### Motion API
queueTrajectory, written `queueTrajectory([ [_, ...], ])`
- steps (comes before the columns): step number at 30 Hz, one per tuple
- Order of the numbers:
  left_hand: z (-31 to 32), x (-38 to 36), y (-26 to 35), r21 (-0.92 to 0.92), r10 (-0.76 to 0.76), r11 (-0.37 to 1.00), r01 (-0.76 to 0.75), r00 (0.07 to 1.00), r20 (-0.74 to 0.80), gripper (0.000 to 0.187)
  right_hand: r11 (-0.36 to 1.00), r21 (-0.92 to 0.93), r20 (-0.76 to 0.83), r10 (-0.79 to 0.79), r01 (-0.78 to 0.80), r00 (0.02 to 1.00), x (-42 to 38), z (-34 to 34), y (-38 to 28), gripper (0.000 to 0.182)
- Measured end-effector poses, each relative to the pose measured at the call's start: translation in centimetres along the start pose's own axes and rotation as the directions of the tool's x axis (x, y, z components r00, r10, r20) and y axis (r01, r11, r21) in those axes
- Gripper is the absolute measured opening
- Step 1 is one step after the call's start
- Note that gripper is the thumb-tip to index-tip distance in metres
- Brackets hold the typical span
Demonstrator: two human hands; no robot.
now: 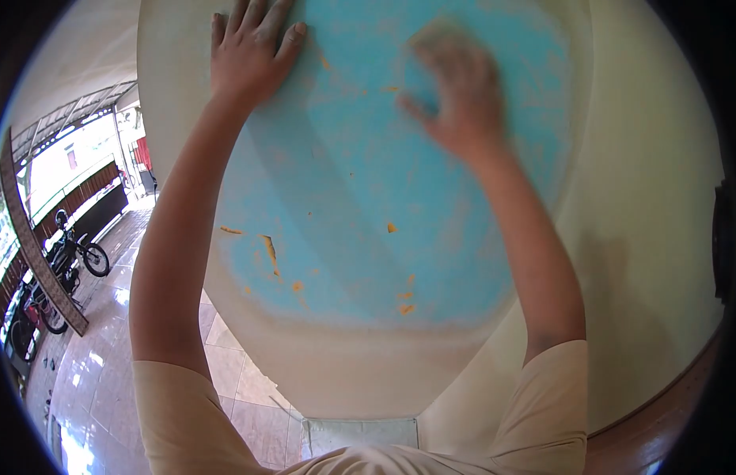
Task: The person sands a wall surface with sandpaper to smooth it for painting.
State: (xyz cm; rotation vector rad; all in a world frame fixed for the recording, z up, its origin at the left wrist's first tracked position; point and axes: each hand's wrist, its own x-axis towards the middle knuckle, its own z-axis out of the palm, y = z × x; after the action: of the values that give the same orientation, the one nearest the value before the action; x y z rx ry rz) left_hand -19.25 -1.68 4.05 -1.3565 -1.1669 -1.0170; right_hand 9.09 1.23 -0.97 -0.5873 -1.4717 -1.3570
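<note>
A large pale panel [344,360] fills the middle of the view, with a turquoise patch [336,182] marked by several small orange spots and chips. My left hand [253,47] lies flat at the panel's upper left, fingers spread, beside the patch's edge. Over the upper right of the turquoise patch is my right hand [467,99], blurred by motion. Its thumb stands apart to the left. A blurred tan edge shows by its fingertips; whether the hand holds something there cannot be made out.
A motorcycle [71,257] stands on the tiled floor [107,364] at the far left, behind a slanted post [39,261]. A pale wall [653,237] is at the right. A greyish rectangular surface [360,434] lies low in the middle.
</note>
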Motion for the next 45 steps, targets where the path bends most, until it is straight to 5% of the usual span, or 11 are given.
queueTrajectory([
  [2, -0.1, -0.5, -0.1, -0.012, 0.013, 1.0, -0.013, 1.0, -0.006, 0.064, 0.925, 0.307, 0.243, -0.303, 0.223, 0.921, -3.4, -1.2, -6.0, 0.057],
  [5, 0.2, -1.5, -0.6, -0.019, 0.06, 0.998, -0.06, 0.998, -0.022, 0.064, 0.831, 0.428, 0.24, -0.484, 0.355, 0.842, -3.7, -1.2, -5.4, 0.056],
  [9, -0.2, -1.8, -1.0, -0.044, 0.094, 0.995, -0.093, 0.995, 0.019, 0.063, 1.0, 0.009, -0.011, -0.02, 0.02, 1.0, 2.2, 0.1, 2.7, 0.05],
  [13, 0.0, -2.3, -0.9, -0.031, 0.085, 0.996, -0.084, 0.996, 0.028, 0.063, 0.982, 0.064, -0.013, 0.179, -0.178, 0.984, -1.8, 0.6, -0.3, 0.051],
  [16, 2.9, -4.5, -1.4, -0.12, 0.141, 0.978, -0.171, 0.963, -0.229, 0.063, 0.971, 0.236, 0.288, -0.021, -0.05, 0.957, -11.0, -1.9, -11.1, 0.057],
  [20, 1.4, -11.5, 0.9, -0.12, 0.2, 0.971, -0.208, 0.977, -0.074, 0.062, 0.919, 0.356, 0.423, -0.321, 0.17, 0.847, -15.7, -3.4, -10.4, 0.063],
  [22, 1.1, -15.9, 1.9, -0.149, 0.216, 0.967, -0.205, 0.974, 0.067, 0.061, 0.957, 0.284, 0.477, -0.196, 0.061, 0.857, -12.7, -3.8, -4.9, 0.062],
  [26, 2.3, -24.6, 3.9, -0.192, 0.178, 0.97, -0.15, 0.974, 0.138, 0.063, 0.981, 0.018, 0.097, 0.192, -0.195, 0.977, -7.6, -2.7, 2.2, 0.064],
  [29, 3.1, -31.9, 6.7, -0.275, 0.18, 0.953, -0.127, 0.968, 0.176, 0.066, 0.942, -0.077, 0.076, 0.331, -0.325, 0.941, -10.2, -2.6, -2.9, 0.063],
  [37, 4.5, -42.0, 11.7, -0.334, 0.193, 0.928, -0.163, 0.98, 0.057, 0.053, 0.891, -0.076, 0.527, 0.417, -0.448, 0.741, -36.5, -8.7, -18.9, 0.059],
  [45, 4.7, -43.7, 12.6, -0.361, 0.175, 0.922, -0.139, 0.982, 0.068, 0.053, 0.903, -0.062, 0.276, 0.426, -0.426, 0.862, -14.5, -5.3, -2.9, 0.068],
])
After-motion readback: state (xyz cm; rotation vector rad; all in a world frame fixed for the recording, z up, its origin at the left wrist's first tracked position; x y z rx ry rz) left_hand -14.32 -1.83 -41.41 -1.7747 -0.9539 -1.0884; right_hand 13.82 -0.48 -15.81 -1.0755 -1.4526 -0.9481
